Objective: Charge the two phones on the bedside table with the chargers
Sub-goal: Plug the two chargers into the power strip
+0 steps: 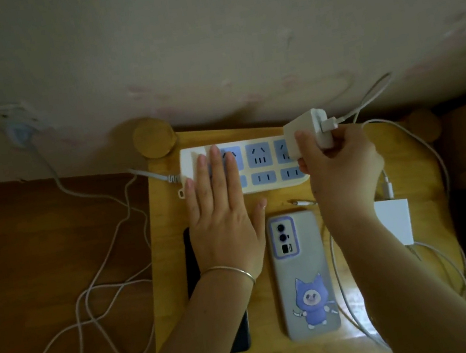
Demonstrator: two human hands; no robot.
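Note:
A white power strip (261, 171) with blue sockets lies at the back of the wooden bedside table (279, 128). My left hand (221, 209) rests flat on the strip's left end, fingers spread. My right hand (343, 161) grips a white charger block (307, 130) with its cable plugged in, held just above the strip's right end. A grey phone (302, 272) with a purple cartoon cat case lies face down in the middle. A black phone (192, 263) lies left of it, mostly hidden under my left forearm. A second white charger (394, 220) sits at the right.
A loose cable plug (302, 202) lies between the strip and the grey phone. White cables (97, 291) trail over the brown floor on the left and loop along the table's right edge. A round wooden post (154, 140) stands at the table's back left corner. The wall is directly behind.

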